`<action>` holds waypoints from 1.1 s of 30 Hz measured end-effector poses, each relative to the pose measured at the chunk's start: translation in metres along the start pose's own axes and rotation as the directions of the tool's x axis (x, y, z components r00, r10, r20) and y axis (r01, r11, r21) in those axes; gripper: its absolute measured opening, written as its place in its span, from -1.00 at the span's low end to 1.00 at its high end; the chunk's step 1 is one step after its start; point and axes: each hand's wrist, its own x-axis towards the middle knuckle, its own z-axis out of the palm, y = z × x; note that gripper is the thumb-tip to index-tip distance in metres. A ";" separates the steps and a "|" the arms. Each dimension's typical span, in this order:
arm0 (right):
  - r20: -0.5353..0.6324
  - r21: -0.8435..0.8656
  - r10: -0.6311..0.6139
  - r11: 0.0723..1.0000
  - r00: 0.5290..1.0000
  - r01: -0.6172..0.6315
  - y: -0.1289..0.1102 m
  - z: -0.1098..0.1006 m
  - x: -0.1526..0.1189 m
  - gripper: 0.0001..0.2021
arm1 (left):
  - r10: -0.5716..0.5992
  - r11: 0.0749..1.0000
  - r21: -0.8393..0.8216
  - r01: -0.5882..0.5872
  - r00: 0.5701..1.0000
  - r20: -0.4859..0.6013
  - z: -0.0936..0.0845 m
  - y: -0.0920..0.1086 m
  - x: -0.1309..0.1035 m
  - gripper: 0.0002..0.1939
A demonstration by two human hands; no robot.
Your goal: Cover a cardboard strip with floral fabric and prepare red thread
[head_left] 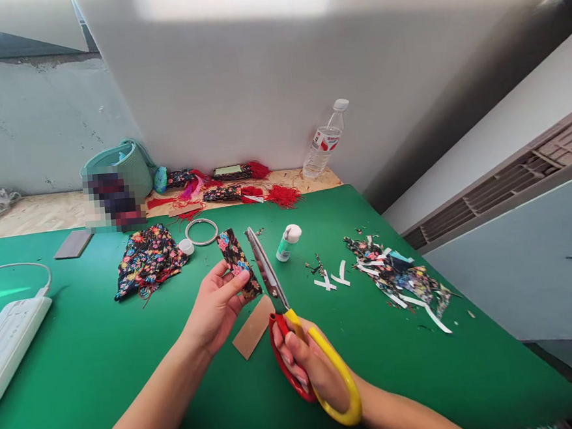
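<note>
Between the thumb and fingers of my left hand [222,297] is a narrow strip of black floral fabric [239,260], held upright above the table. My right hand [316,363] grips scissors by their red and yellow handles [339,374]. The scissor blades [269,271] point away from me, close beside the strip's right edge. Below both hands a tan rectangular card [253,328] lies on the green tabletop, partly covered by the scissors. A white and green glue bottle [288,242] stands just beyond the blades.
Fabric scraps and white paper strips [400,275] lie on the right. Folded floral cloth [149,260], a round hoop [201,231] and a white cap [186,247] sit left. Red tassels [283,196], a water bottle [326,140] and a teal basket [126,167] line the back; a power strip [15,344] lies left.
</note>
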 end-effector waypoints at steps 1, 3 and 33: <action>0.002 -0.002 -0.001 1.000 1.000 0.001 0.000 0.000 0.000 -0.48 | -0.006 1.000 -0.003 0.006 1.000 0.011 0.000 0.000 0.000 -0.71; 0.012 -0.007 -0.005 1.000 1.000 0.005 0.002 -0.001 0.000 -0.47 | -0.013 1.000 -0.010 0.013 1.000 0.026 0.001 0.000 0.000 -0.72; 0.005 -0.032 -0.059 0.998 0.998 0.059 -0.002 0.000 0.001 -0.51 | -0.007 0.746 -0.635 0.202 0.955 0.296 -0.003 0.003 -0.007 -0.65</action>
